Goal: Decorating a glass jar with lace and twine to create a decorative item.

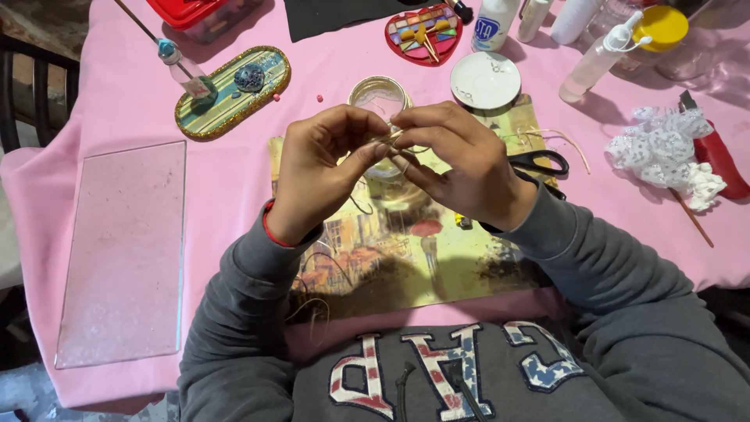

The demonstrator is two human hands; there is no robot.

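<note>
Landmark: glass jar [380, 98].
Left hand [316, 168]: fingers pinched on thin tan cord [388, 138], just in front of jar.
Right hand [461, 160]: fingers pinched on same cord.
Scissors [539, 162]: right of jar, untouched.
Step judged: knotting cord at jar.
Next calls for steady even tension.

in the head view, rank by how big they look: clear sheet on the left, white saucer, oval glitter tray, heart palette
1. clear sheet, by far the largest.
2. oval tray.
3. and 4. white saucer and heart palette look about alike; the palette lies farther from the camera, so I won't rank them.
</note>
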